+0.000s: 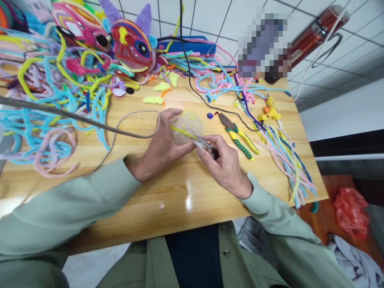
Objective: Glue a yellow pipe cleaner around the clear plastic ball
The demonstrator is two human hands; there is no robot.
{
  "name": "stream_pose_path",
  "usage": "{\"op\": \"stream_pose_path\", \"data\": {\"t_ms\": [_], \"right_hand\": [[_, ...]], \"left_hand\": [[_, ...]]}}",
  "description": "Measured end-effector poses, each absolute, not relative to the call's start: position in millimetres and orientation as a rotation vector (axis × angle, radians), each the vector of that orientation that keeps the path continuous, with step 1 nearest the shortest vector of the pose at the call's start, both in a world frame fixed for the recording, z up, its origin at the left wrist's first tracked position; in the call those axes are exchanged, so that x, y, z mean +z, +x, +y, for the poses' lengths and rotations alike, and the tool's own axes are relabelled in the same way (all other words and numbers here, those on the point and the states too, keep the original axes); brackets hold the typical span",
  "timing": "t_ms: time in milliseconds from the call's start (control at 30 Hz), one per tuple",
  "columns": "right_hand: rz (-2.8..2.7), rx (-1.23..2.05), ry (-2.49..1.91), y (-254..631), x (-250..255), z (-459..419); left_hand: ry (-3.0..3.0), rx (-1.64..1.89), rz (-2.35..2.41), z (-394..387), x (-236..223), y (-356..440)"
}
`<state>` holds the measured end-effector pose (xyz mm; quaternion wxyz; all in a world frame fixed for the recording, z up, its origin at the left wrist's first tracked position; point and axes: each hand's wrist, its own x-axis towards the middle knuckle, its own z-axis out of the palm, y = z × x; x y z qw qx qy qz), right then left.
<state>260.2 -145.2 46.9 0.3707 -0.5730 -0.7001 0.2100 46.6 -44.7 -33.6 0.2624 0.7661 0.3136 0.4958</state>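
Note:
My left hand [163,146] is wrapped around a clear, round plastic shell [192,120] with yellow streaks across it, gripping it from the left and below. In my right hand [223,164] is a small knife [213,151] with a dark handle, its silver blade angled up to the left. The blade tip meets the shell's lower right edge, close to my left thumb. Whether it has gone through the plastic I cannot tell. To the right of the knife lie pliers [238,138] with green and yellow handles.
Decorated fuzzy heads [133,46] stand at the back left beside tangled pipe cleaners [57,96]. A yellow glue gun [270,110] and more pipe cleaners [288,160] lie on the right. A dark cable [187,60] hangs down in front, and a grey rod [75,119] crosses the left.

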Motion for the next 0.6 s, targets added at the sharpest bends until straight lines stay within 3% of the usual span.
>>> {"op": "stream_pose_path", "data": {"t_ms": [233, 600], "right_hand": [[-1.704, 0.811, -1.486, 261, 56, -144], [-1.78, 0.842, -1.478, 263, 58, -143]], "left_hand": [[2.069, 1.28, 0.9, -48, -30, 44], [2.188, 1.217, 0.837, -49, -16, 38]]}}
